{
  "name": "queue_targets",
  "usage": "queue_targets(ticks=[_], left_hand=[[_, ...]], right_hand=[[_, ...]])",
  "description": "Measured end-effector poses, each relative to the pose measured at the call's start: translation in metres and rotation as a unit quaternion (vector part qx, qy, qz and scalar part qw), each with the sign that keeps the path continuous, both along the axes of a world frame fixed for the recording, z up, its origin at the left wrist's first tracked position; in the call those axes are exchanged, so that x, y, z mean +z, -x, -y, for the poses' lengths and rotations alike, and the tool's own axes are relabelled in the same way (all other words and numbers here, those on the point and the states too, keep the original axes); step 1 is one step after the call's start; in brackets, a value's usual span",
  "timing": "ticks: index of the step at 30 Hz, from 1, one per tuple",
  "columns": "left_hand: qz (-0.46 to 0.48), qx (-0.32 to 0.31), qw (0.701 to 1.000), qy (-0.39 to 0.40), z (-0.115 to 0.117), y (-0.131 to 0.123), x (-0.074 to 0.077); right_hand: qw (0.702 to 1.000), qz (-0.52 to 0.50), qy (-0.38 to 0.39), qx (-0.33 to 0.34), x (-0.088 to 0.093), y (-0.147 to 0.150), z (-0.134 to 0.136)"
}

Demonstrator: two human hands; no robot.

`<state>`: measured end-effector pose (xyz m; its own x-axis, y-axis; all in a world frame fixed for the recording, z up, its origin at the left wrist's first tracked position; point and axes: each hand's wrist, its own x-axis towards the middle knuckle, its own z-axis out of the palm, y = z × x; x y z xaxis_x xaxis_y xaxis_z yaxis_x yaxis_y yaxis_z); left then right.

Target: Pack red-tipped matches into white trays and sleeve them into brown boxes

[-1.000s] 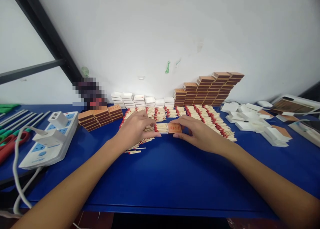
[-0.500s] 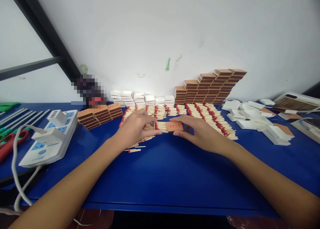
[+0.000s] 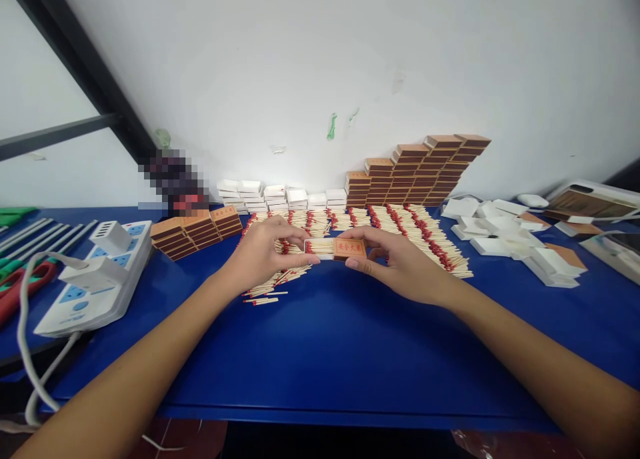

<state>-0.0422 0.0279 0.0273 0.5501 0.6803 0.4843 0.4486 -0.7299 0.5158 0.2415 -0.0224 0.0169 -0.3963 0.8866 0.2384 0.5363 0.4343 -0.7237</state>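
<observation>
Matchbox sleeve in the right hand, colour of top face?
The sleeve top is orange-tan with red lettering; head view shows it.

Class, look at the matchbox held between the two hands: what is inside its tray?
Red-tipped matches lie in the exposed part of the white tray; the orange cover hides the rest.

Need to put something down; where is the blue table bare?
Bare: blue table between left forearm and right forearm, before the held matchbox; also between right forearm and white trays. Crowded: back, with matches and stacked matchboxes; left, with the power strip.
</observation>
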Motion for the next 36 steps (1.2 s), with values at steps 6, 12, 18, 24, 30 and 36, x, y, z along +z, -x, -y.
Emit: queue_targets(ticks=[6, 12, 18, 24, 30, 36], left_hand=[[0.011, -0.01, 1.0, 0.014, 0.001, -0.001, 0.0], [0.009, -0.02, 1.0, 0.015, 0.003, -0.003, 0.001], [-0.001, -0.022, 1.0, 0.015, 0.003, -0.003, 0.003], [0.001, -0.023, 1.0, 0.013, 0.004, -0.004, 0.002], [-0.001, -0.023, 1.0, 0.014, 0.009, -0.006, 0.004], [0.021, -0.017, 0.999, 0.039, 0.013, -0.01, 0.005]], right_hand=[[1.0, -0.007, 0.004, 0.004, 0.001, 0.0, 0.003], [1.0, 0.012, -0.006, 0.014, 0.008, -0.001, 0.006], [1.0, 0.021, -0.011, 0.008, 0.009, -0.001, 0.008], [1.0, 0.01, -0.01, 0.008, 0.006, 0.004, 0.008], [0.999, 0.009, -0.011, 0.032, 0.009, 0.002, 0.008], [1.0, -0.022, 0.014, 0.0, 0.006, 0.007, 0.013]])
